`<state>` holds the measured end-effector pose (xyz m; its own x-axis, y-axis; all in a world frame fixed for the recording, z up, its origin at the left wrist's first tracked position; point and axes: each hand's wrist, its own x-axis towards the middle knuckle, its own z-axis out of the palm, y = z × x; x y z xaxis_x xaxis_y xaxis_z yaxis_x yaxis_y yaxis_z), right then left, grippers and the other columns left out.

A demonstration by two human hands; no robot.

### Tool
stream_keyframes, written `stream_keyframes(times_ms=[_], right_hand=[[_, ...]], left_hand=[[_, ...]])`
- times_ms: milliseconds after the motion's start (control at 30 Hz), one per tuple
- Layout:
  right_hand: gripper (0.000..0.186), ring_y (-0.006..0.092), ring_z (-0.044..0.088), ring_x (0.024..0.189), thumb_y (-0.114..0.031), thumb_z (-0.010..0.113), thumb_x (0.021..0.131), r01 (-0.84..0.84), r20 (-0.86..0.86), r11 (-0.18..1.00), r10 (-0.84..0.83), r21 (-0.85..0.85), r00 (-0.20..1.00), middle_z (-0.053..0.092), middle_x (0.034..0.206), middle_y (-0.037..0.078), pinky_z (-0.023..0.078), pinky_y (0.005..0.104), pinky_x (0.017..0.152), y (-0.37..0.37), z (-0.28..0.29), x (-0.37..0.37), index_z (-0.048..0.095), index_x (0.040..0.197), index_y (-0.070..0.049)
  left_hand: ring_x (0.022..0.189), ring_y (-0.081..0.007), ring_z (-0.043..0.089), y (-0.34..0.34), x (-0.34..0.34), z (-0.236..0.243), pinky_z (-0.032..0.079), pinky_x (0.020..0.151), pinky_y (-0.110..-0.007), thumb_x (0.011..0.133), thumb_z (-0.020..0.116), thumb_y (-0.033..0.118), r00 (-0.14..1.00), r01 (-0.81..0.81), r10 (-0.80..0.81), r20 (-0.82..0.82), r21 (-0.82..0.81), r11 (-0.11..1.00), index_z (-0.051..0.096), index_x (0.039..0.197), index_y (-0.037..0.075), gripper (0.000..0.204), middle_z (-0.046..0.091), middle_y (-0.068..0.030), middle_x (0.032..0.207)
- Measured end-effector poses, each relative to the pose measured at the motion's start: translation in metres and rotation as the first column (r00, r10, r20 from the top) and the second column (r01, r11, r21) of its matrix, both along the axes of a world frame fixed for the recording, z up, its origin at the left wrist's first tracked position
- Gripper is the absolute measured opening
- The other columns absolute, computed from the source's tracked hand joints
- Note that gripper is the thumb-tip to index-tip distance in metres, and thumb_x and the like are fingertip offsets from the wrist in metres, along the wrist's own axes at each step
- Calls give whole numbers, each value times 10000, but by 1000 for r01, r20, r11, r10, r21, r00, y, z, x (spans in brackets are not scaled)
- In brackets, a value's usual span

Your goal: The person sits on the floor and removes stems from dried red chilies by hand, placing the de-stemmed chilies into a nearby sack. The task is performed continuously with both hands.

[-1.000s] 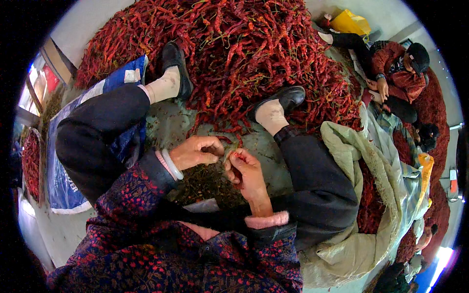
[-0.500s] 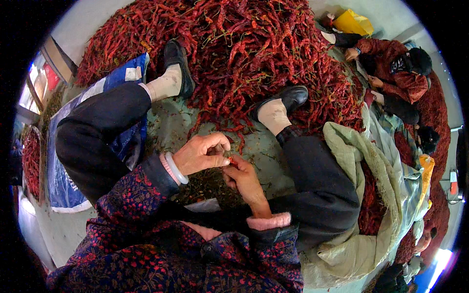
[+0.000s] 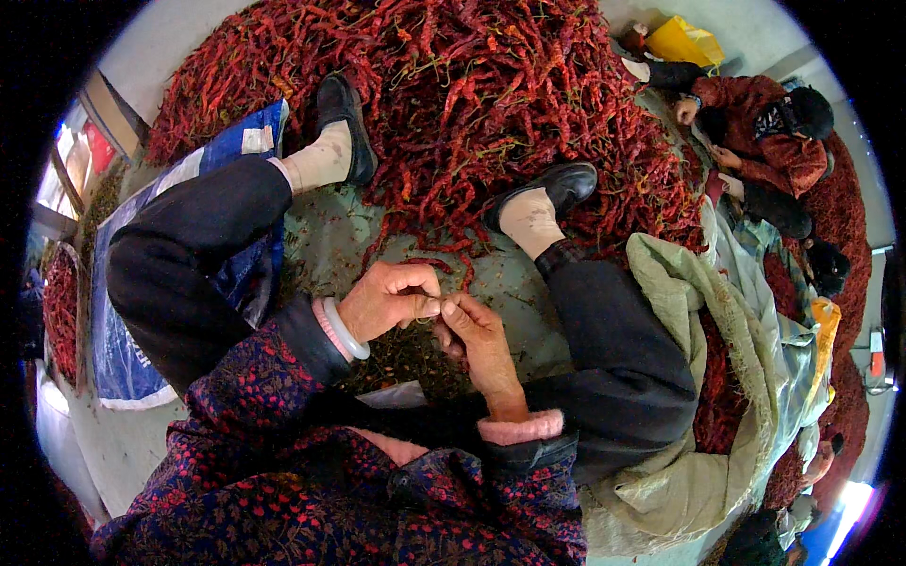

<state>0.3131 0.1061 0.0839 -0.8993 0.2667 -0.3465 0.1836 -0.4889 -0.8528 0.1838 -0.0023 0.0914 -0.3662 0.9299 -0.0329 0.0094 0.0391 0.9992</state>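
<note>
The left hand (image 3: 389,300) and right hand (image 3: 479,341) meet at the thumb tips, fingers curled partway in; what they grip, if anything, cannot be told. Chillies (image 3: 491,113) heap at twelve o'clock from them, a few straggling near. Scraps (image 3: 401,360) lie at seven, a sack (image 3: 753,377) at three.

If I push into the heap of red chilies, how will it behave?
The heap of red chilies will probably shift and spill, since it looks loosely piled. Individual ones may snag and drag neighbours, as many are curved and tangled. Each is likely light and perhaps brittle, looking slender and wrinkled.
</note>
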Motion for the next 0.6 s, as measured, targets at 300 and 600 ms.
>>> stream_keyframes(times_ms=[300, 600], right_hand=[[177, 35, 374, 509, -170, 525, 851, 15, -88, 980, 3, 198, 996, 450, 582, -29, 296, 181, 453, 1, 2, 2, 489, 720, -57], [130, 49, 401, 524, -105, 516, 846, 21, -264, 975, 40, 223, 964, 455, 601, -18, 327, 187, 478, -3, 3, 1, 502, 738, -35]], left_hand=[[396, -81, 360, 0, 7, -4, 263, 365, -212, 770, 592, 156, 794, -76, 126, 595, -109, 991, 513, 695, 56, 147, 447, -6, 541], [392, -89, 340, -2, 3, -26, 253, 357, -214, 784, 570, 163, 473, -37, 33, 880, -17, 999, 489, 693, 80, 147, 425, 2, 549]])
